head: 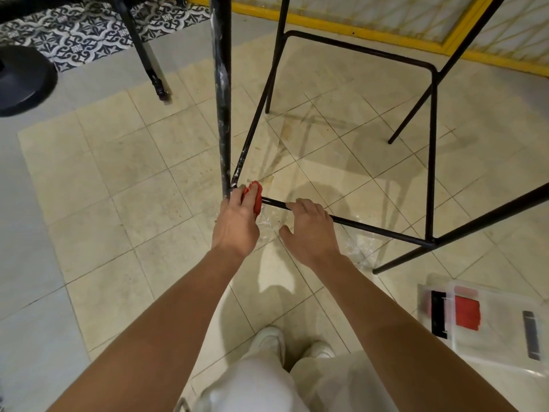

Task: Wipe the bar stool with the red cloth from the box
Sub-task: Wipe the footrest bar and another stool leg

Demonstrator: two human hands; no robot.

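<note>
The bar stool [430, 150] is a thin black metal frame standing on the tiled floor; only its legs and footrest bars show. My left hand [236, 223] is shut on a bunched red cloth [256, 197] and presses it against the near-left corner, where the front footrest bar meets a leg. My right hand [309, 226] rests on the front footrest bar [380, 228], fingers curled over it, a little to the right of the cloth. The stool's seat is out of view.
A clear plastic box [502, 331] with red cloth inside lies on the floor at the lower right. A thick scuffed black pole [222, 99] rises just left of the stool corner. A chair leg [148, 58], a round black base [23, 81] and a yellow-framed partition [386, 34] stand farther back.
</note>
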